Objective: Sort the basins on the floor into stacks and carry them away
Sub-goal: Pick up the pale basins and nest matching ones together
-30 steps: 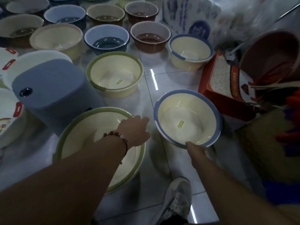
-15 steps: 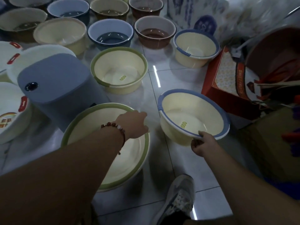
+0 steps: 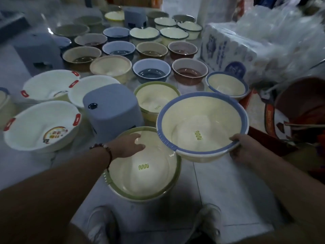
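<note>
- Floor [image 3: 228, 191] of pale glossy tile runs under everything we see, and the light is dim.
- Landmark for us is the grey-blue stool [image 3: 112, 113], standing on the tile.
- Behind the stool we count many basins in rows: cream, blue, brown and dark-rimmed ones, with a second grey stool [image 3: 135, 16] far behind among them.
- Left of the stool sit white basins with red handles [image 3: 40, 125], one carrying a round sticker.
- Just behind and to the right of the stool rests a smaller green-rimmed basin [image 3: 156, 101]; further right is a small blue-rimmed basin [image 3: 226, 85].
- Far right of the stool we see wrapped white packs [image 3: 228, 50], a red box [image 3: 260, 134] and a brown tub [image 3: 302, 101], partly cut off by the frame edge.
- The distant basins are blurred; we cannot read the sticker text.
- In front of the stool, two shoes [image 3: 209, 224] show at the bottom edge, dark and hard to make out.
- Our left hand [image 3: 128, 147], wrist in a bead bracelet [image 3: 103, 148], reaches over the far rim of the large green-rimmed basin [image 3: 146, 173] directly in front of the stool; the fingers curl on that rim, gripping it.
- Our right hand [image 3: 244, 148] pinches the near rim of the blue-rimmed basin [image 3: 202, 125], thumb on top.
- That basin hangs off the tile, to the right of the stool, tilted toward us, its left edge overlapping the green-rimmed one's rim.
</note>
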